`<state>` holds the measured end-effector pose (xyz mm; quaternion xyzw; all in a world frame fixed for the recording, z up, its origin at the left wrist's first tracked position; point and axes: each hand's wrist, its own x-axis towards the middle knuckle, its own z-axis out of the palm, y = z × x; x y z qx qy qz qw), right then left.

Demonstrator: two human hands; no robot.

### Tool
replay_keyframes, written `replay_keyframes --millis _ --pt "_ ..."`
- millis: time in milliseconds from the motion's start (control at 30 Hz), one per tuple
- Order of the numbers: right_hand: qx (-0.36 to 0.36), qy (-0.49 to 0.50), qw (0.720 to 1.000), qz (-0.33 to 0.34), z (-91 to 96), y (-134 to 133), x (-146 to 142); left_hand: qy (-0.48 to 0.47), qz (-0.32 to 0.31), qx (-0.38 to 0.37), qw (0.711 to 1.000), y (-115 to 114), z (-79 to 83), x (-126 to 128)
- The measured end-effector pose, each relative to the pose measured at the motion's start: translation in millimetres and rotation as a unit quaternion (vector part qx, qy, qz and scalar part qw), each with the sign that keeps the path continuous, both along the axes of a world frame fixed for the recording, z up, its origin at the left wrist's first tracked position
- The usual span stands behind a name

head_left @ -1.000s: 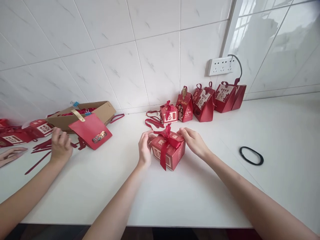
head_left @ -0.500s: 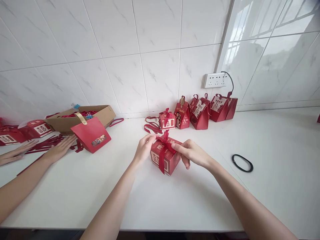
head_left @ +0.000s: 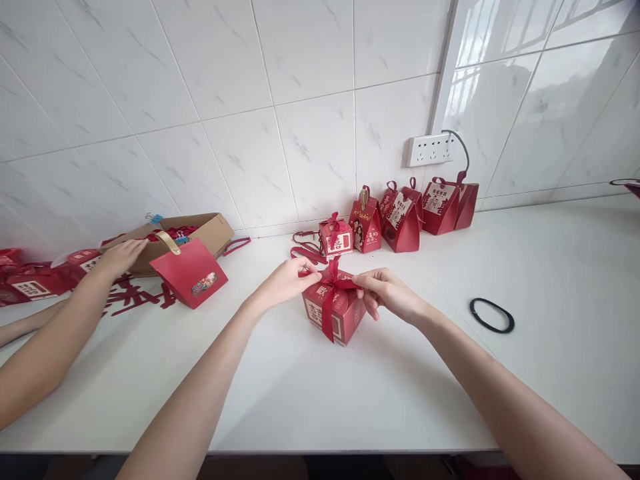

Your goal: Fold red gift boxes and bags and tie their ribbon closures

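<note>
My left hand (head_left: pixel 287 279) and right hand (head_left: pixel 393 292) pinch the red bow (head_left: pixel 333 283) from opposite sides. Below them sits the box (head_left: pixel 346 315).

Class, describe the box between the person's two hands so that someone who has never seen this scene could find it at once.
On the white table, look at the middle, between the left hand and right hand. There sits a red box with a red ribbon tied on top. Unlike the bowed box behind, it stands away from the wall, fingers pinching its bow.
</note>
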<state>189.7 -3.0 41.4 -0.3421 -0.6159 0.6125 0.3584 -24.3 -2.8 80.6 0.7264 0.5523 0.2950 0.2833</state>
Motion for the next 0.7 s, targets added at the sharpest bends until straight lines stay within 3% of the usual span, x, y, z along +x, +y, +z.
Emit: replay_keyframes --millis 133,333,433,567,633,700 --pt "-0.006 0.003 1.0 -0.015 -1.4 2.7 -0.1 -0.04 0.035 -0.011 0.999 -28.4 6.2 7.6" --pt "0.0 -0.009 0.999 -0.034 2.1 1.2 -1.6 -0.052 0.072 0.0 0.996 -62.5 -19.4 7.6" --pt "-0.013 -0.012 0.999 -0.051 0.8 1.7 -3.1 -0.086 0.025 -0.03 0.995 -67.4 -22.2 5.0" --pt "-0.03 0.013 0.997 -0.07 -4.0 5.9 -2.8 -0.11 -0.047 -0.098 0.988 -64.9 -13.0 -13.5" --pt "-0.04 0.022 0.996 -0.073 -6.3 8.7 -2.2 -0.13 -0.12 -0.185 0.967 -56.6 -6.5 -30.3" --pt "-0.048 0.028 0.996 -0.073 -8.3 11.1 -2.1 -0.155 -0.179 -0.288 0.928 -41.6 -1.4 -44.1"
